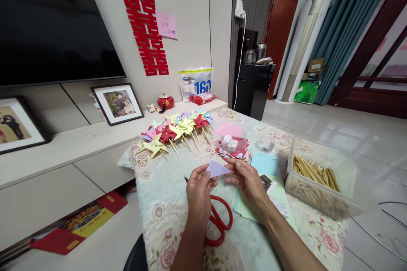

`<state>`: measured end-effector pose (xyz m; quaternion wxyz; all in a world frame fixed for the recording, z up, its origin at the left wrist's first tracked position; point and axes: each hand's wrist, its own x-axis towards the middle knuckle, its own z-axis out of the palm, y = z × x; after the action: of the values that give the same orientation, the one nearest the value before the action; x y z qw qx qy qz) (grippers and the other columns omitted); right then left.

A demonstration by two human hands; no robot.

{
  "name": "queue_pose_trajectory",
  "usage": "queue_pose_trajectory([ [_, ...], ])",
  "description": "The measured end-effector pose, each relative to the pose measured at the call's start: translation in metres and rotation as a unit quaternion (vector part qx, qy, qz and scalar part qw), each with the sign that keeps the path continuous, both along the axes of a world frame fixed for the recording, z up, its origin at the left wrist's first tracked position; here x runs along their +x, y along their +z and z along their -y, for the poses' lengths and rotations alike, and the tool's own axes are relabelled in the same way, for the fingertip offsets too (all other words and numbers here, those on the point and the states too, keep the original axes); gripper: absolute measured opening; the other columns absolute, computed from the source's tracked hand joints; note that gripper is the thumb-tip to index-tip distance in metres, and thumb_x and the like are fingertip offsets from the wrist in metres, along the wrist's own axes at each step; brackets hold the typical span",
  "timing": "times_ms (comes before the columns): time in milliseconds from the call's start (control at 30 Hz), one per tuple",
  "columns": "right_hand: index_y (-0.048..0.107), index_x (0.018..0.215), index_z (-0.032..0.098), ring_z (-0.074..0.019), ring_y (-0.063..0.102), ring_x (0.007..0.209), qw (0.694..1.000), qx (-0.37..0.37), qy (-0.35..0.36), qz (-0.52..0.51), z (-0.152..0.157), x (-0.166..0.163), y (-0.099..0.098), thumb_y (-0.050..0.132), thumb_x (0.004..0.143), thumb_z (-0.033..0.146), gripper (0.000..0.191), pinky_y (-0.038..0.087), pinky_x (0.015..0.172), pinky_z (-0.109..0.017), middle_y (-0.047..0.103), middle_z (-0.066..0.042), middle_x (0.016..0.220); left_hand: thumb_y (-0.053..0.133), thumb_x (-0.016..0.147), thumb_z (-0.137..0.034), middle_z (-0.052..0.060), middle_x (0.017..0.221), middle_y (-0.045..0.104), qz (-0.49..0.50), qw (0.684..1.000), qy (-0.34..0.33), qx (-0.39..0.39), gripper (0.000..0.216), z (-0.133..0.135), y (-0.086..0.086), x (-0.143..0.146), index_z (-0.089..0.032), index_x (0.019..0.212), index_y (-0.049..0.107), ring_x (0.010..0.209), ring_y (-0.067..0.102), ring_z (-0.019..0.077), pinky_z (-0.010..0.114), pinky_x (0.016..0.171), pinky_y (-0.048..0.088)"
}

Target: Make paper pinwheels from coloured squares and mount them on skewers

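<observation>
A folded triangle of purple paper (pixel 217 169) is between my hands above the table. My left hand (pixel 199 186) pinches its left corner between thumb and fingers. At the triangle's right tip, my right hand (pixel 244 178) has its fingertips closed on the paper. Red-handled scissors (pixel 221 220) lie on the cloth below, their blades partly hidden under my left hand. Beside my right hand are sheets of pale green and blue paper (pixel 263 163), with a dark metal stapler-like object (pixel 266 182) on top, partly covered by my wrist.
Several finished paper pinwheels (pixel 168 131) on sticks lie at the table's far left. A clear plastic bin (pixel 314 203) of wooden sticks stands at right. Behind my hands sit a clear round container (pixel 233 137) and red patterned paper. The flowered tablecloth (pixel 159 190) covers the table.
</observation>
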<state>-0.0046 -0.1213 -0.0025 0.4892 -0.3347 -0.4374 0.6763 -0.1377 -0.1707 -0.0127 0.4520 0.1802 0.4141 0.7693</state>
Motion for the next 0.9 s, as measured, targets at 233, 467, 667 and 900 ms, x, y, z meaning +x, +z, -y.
queue_pose_trajectory([
  [233, 0.076, 0.09, 0.015, -0.0141, 0.057, 0.065, 0.999, -0.03, 0.016, 0.017, 0.001, -0.001, 0.004, 0.083, 0.065, 0.041, 0.037, 0.044, 0.061, -0.027, 0.068, -0.001, 0.073, 0.078, 0.069, -0.026, 0.001, 0.069, 0.068, -0.075, 0.996, -0.043, -0.029, 0.028, 0.0, -0.01, 0.004, -0.014, 0.093, 0.069, 0.054, 0.058, 0.011, 0.024, 0.056, 0.048],
  [467, 0.075, 0.089, 0.014, -0.0142, 0.057, 0.064, 0.997, -0.056, 0.05, 0.026, 0.001, -0.002, -0.002, 0.087, 0.061, 0.042, 0.041, 0.041, 0.063, -0.027, 0.069, -0.001, 0.07, 0.077, 0.069, -0.03, 0.0, 0.063, 0.066, -0.075, 0.995, -0.043, -0.042, 0.032, 0.0, -0.018, 0.007, -0.013, 0.094, 0.068, 0.052, 0.057, 0.0115, 0.024, 0.055, 0.048],
  [667, 0.074, 0.089, 0.015, -0.014, 0.061, 0.065, 0.996, -0.074, 0.048, 0.025, 0.0, -0.003, -0.007, 0.089, 0.058, 0.037, 0.041, 0.044, 0.063, -0.027, 0.071, -0.002, 0.073, 0.08, 0.063, -0.031, 0.002, 0.068, 0.068, -0.015, 0.997, -0.057, -0.041, 0.034, 0.001, -0.012, 0.009, -0.013, 0.09, 0.068, 0.059, 0.059, 0.0127, 0.024, 0.055, 0.049],
  [900, 0.073, 0.089, 0.016, -0.0132, 0.06, 0.061, 0.997, -0.029, -0.005, 0.07, -0.006, -0.005, -0.015, 0.08, 0.059, 0.025, 0.032, 0.042, 0.058, -0.024, 0.073, -0.001, 0.071, 0.066, 0.079, -0.04, 0.01, 0.1, 0.069, -0.007, 0.998, -0.063, -0.019, 0.033, 0.003, -0.01, 0.006, -0.015, 0.1, 0.07, 0.077, 0.065, 0.0178, 0.027, 0.059, 0.052],
])
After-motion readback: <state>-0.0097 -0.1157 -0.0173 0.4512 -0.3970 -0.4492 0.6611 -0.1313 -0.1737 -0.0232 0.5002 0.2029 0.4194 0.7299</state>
